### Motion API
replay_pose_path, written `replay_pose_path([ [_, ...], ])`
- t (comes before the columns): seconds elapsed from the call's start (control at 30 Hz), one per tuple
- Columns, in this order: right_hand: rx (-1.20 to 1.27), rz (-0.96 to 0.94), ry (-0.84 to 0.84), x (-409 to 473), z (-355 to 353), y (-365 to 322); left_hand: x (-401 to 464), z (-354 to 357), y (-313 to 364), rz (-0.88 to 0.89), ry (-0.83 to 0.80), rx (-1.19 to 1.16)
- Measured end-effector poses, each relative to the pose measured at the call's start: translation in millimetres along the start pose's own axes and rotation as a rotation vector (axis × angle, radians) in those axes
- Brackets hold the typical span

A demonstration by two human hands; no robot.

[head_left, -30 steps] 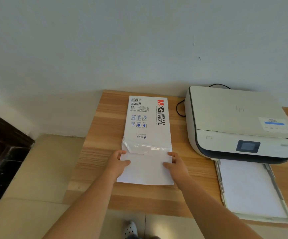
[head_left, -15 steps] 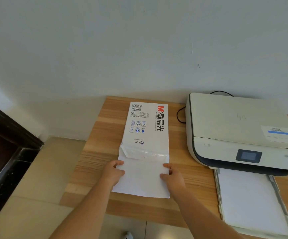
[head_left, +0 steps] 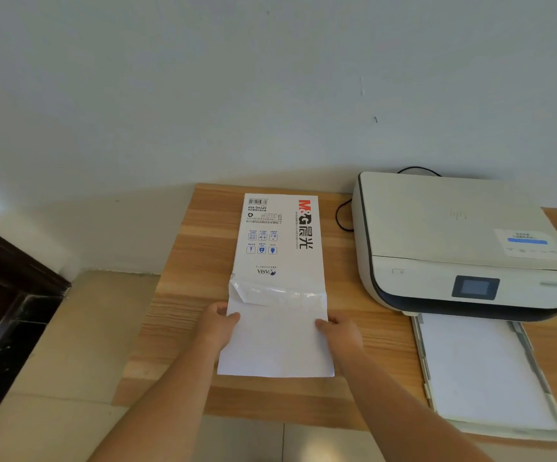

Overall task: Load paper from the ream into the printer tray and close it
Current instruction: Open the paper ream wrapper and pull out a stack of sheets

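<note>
A white ream wrapper [head_left: 278, 235] with red and black print lies lengthwise on the wooden table, its near end torn open. A stack of white paper [head_left: 277, 345] sticks out of that end toward me. My left hand [head_left: 218, 325] grips the stack's left edge and my right hand [head_left: 340, 333] grips its right edge. The cream printer [head_left: 453, 241] stands to the right, its paper tray [head_left: 423, 361] pulled out toward me with white sheets lying in it.
The wooden table [head_left: 190, 261] stands against a pale wall. A black cable [head_left: 340, 215] loops between the ream and the printer. Dark furniture [head_left: 0, 295] stands at the left, over a beige tiled floor [head_left: 70, 361].
The paper stack has slid further out of the wrapper toward me, with both hands holding its sides. The view has tilted slightly.
</note>
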State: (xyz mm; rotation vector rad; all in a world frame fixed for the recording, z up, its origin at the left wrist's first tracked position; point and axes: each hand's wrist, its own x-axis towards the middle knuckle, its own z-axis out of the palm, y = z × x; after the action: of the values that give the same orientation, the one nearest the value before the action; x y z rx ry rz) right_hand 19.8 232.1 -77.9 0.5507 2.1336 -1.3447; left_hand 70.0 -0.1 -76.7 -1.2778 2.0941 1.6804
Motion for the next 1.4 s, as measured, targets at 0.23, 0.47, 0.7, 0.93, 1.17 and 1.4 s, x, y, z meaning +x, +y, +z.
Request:
replay_pose_path([
  [0.23, 0.011, 0.023, 0.004, -12, 0, 4, -6, -7, -9, 0.037, -0.034, 0.045],
  [0.47, 0.006, 0.026, 0.016, -37, 4, 24, -23, -18, -28, 0.084, -0.056, 0.113],
  [0.7, 0.047, -0.089, -0.066, -42, 4, 23, -28, -18, -25, 0.226, -0.144, 0.23],
  [0.93, -0.078, -0.106, -0.058, -52, 2, 30, -43, -16, -31, 0.314, -0.108, 0.456],
  [1.17, -0.042, -0.075, -0.107, -77, -2, 47, -63, -28, -54, 0.297, -0.14, 0.414],
  [1.4, -0.032, -0.069, -0.119, -105, -5, 54, -88, -42, -69, 0.304, -0.153, 0.388],
])
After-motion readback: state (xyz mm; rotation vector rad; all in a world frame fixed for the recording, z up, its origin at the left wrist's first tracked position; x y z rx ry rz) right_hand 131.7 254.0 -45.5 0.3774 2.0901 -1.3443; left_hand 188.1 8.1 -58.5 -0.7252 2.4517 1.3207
